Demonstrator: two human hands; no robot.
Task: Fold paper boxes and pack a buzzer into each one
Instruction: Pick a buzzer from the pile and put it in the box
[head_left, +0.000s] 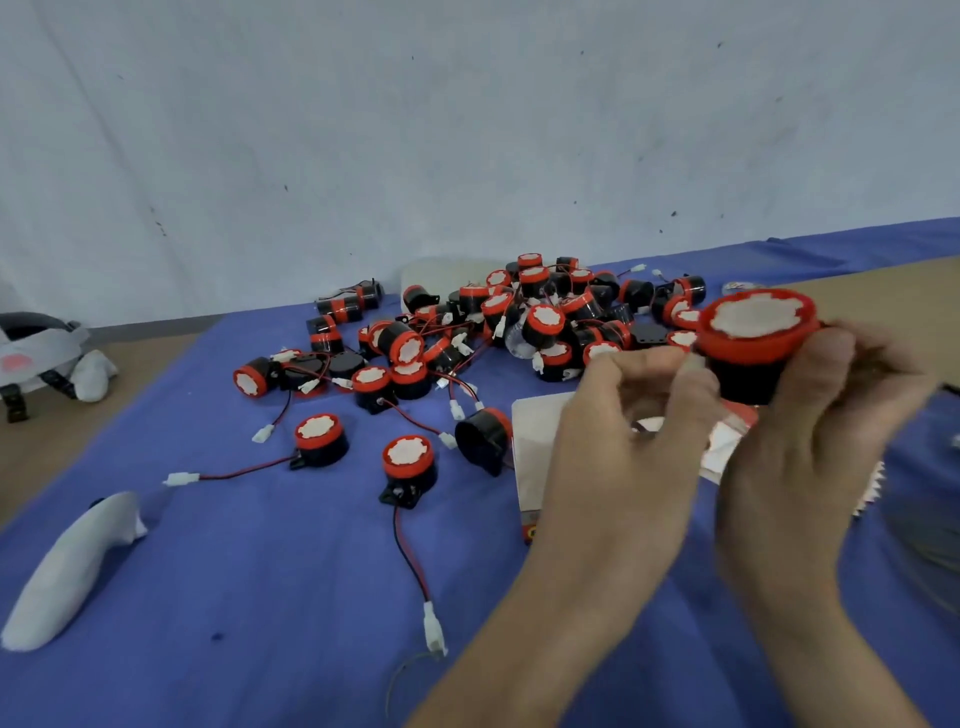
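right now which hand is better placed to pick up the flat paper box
Left, probably: the right hand grips the buzzer, while the left hand hangs directly above the flat paper box.

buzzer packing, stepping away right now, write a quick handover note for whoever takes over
Right hand grips one buzzer, raised above the table.
Left hand is curled beside it; whether it holds anything is unclear.
The paper box lies under the hands and seems still flat.
The pile of buzzers sits on the blue cloth.
Done: no packed box in view.
Left: fold the box, put the buzzer in, repeat for the pile.
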